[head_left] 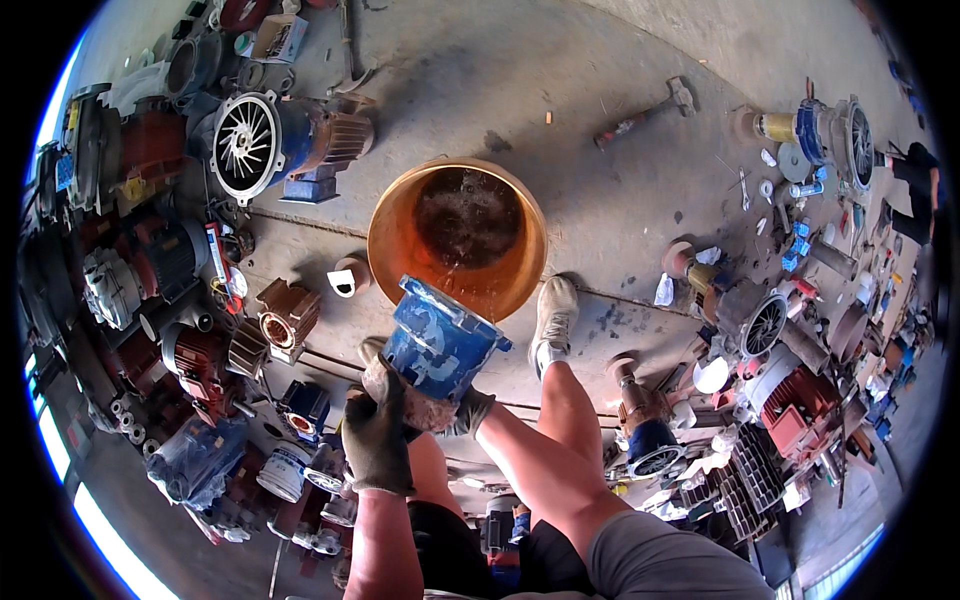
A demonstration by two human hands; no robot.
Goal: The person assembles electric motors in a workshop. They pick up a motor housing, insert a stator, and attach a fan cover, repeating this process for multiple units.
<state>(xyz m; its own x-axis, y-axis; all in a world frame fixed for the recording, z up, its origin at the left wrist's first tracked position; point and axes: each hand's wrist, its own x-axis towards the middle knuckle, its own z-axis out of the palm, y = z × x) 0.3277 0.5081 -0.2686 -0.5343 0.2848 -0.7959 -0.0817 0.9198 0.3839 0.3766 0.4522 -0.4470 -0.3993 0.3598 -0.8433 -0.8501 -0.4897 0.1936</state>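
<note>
Both gloved hands hold a blue motor housing [440, 342] tipped over the near rim of an orange bucket [392, 240], which stands on the concrete floor [620, 60] at 12 o'clock from the hands. The left hand [376, 440] grips the housing's lower end from 7 o'clock, its fingers wrapped together on it. The right hand [468, 410] supports it from 5 o'clock, fingers clamped under the base. Dark liquid fills the bucket's bottom. A pale shoe [553, 315] stands at 3 o'clock from the housing, just beside the bucket.

A finned motor with a white fan [275, 140] lies at 10 o'clock from the bucket, with a small cardboard box [280, 38] beyond it at 11 o'clock. A hammer [645, 112] lies at 2 o'clock, well apart. A yellow square label [133, 187] sits on a dark machine at 9 o'clock. A white round tub [283, 470] stands at 8 o'clock from the left hand. At 3 o'clock small blue packets [798, 245] lie scattered among motor parts. A red finned motor [800, 400] sits at 4 o'clock
</note>
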